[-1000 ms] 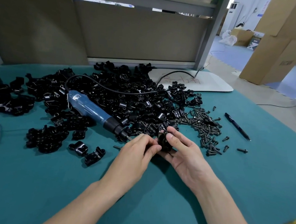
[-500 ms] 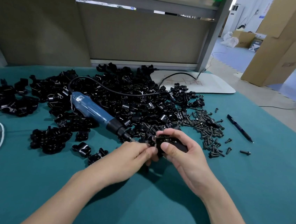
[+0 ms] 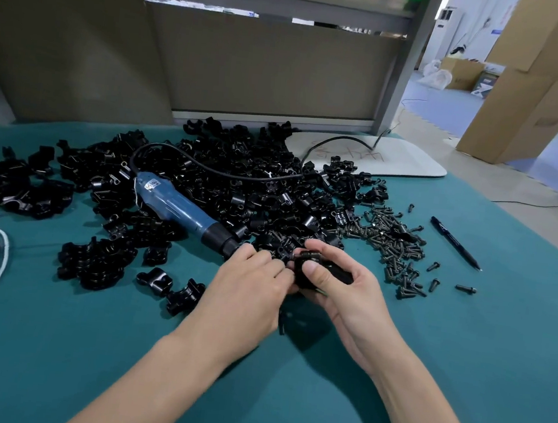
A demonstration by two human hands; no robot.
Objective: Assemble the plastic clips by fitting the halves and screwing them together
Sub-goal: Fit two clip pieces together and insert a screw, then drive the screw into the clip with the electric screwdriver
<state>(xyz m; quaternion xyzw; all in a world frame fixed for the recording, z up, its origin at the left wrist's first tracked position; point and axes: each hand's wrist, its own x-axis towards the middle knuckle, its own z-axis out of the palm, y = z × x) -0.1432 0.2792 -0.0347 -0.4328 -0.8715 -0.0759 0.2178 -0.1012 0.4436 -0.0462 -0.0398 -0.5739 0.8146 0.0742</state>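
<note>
Teal cloth covers the bench, with a grey partition behind it and cardboard boxes on the floor to the right. At centre, the right hand wraps its fingers and thumb round a black clip, held just above the cloth with its long axis running roughly left to right. The left hand meets the clip's left end with bent fingertips. Whether they pinch a screw, the clip itself or nothing cannot be told, since the contact is hidden. Just beyond the left knuckles lies the blue electric screwdriver. Its long axis slants from far left to near right, and its bit end almost touches that hand. The left hand is therefore the nearer one to the tool. The heap of screws lies to the right, beyond the right hand, with a pen further right. Loose clip halves are piled behind the tool. Judged stage: the halves are fitted and a screw is being started, so the tool is probably needed next.
</note>
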